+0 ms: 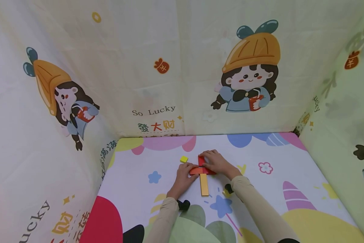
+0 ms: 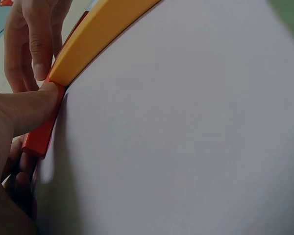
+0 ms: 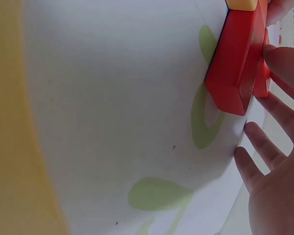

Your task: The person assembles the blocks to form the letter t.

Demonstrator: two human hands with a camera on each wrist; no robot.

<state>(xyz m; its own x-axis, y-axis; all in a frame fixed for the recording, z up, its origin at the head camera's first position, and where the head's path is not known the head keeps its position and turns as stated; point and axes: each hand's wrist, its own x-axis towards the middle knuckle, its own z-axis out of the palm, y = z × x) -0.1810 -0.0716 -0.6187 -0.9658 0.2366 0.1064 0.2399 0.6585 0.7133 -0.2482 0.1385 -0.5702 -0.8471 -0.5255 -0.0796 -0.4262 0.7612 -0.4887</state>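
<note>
Several wooden blocks form a cross-like figure on the patterned table. My left hand pinches the orange-red block at its left, with the thumb on the near face and the fingers behind. A red block lies at the right of the figure, and another red block points toward the back. My right hand holds that back block between thumb and index finger, its other fingers spread against the tabletop. Below the crossing, a long yellow-orange block extends toward me.
A small yellow block lies apart, just behind my left hand. Printed cloth hangs as walls at the back and both sides. The white tabletop carries coloured printed shapes.
</note>
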